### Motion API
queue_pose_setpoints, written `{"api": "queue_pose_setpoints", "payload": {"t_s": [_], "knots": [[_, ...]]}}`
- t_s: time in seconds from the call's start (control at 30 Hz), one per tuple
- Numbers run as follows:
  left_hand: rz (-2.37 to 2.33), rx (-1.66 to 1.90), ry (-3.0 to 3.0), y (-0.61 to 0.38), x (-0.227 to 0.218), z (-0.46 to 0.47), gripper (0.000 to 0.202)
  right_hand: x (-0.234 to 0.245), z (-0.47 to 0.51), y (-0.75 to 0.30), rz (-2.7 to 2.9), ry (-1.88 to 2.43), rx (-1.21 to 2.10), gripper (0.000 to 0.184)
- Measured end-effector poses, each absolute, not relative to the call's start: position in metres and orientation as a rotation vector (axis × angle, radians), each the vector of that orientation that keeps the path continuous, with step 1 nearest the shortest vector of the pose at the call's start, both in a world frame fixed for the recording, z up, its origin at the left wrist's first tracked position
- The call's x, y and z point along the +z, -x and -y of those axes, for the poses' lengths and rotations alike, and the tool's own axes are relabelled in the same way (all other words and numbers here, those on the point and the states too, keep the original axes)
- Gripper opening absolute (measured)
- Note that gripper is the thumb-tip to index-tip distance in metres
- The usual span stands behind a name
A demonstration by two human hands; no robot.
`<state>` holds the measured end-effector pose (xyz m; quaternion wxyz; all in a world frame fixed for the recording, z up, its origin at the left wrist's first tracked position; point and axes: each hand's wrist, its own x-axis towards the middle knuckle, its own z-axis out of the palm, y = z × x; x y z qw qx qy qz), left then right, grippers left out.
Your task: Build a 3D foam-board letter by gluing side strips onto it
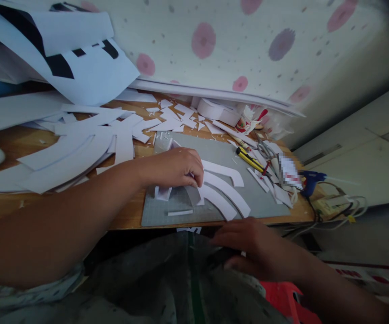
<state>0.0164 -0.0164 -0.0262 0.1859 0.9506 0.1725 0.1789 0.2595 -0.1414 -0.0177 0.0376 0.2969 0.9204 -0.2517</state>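
Note:
My left hand (185, 168) is over the grey cutting mat (265, 204), its fingers closed on a white foam-board piece (194, 196) with upright walls. Curved white strips (221, 200) lie flat on the mat just right of that hand, and a short thin strip (180, 213) is below it. Below the table's front edge, my right hand (248, 245) is held over my lap with bent fingers. A dark thing (221, 256) shows between its fingers and thumb, too dim to name.
White offcuts (170, 119) and long curved boards (69, 150) cover the left and back. A yellow utility knife (250, 160) lies at the mat's right, near a blue glue gun (312, 181) and cables (352, 209). A white tape roll (218, 111) stands by the polka-dot wall.

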Motion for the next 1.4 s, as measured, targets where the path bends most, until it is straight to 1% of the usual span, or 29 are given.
{"api": "queue_pose_setpoints", "payload": {"t_s": [0.03, 0.1, 0.17, 0.2, 0.37, 0.63, 1.1, 1.4], "knots": [[-0.484, 0.505, -2.677, -0.016, -0.026, 0.016, 0.014, -0.017, 0.138, -0.262, -2.849, -0.997, -0.668, 0.035], [-0.486, 0.505, -2.674, -0.017, -0.027, 0.017, 0.014, -0.017, 0.130, -0.267, -2.917, -1.175, -0.336, 0.033], [-0.488, 0.504, -2.672, -0.017, -0.027, 0.016, 0.013, -0.019, 0.122, -0.271, -2.965, -1.256, -0.038, 0.031], [-0.487, 0.506, -2.673, -0.017, -0.028, 0.016, 0.013, -0.020, 0.119, -0.272, -2.982, -1.264, 0.057, 0.029], [-0.483, 0.493, -2.676, -0.017, -0.029, 0.016, 0.012, -0.022, 0.112, -0.271, -2.992, -1.287, 0.247, 0.029], [-0.479, 0.489, -2.665, -0.017, -0.029, 0.015, 0.011, -0.025, 0.108, -0.272, -2.938, -1.305, 0.305, 0.033], [-0.495, 0.469, -2.676, -0.018, -0.026, 0.017, 0.014, -0.026, 0.101, -0.267, -2.756, -1.349, 0.110, 0.029], [-0.496, 0.481, -2.672, -0.017, -0.026, 0.016, 0.015, -0.027, 0.095, -0.265, -2.701, -1.308, 0.066, 0.025]]}}
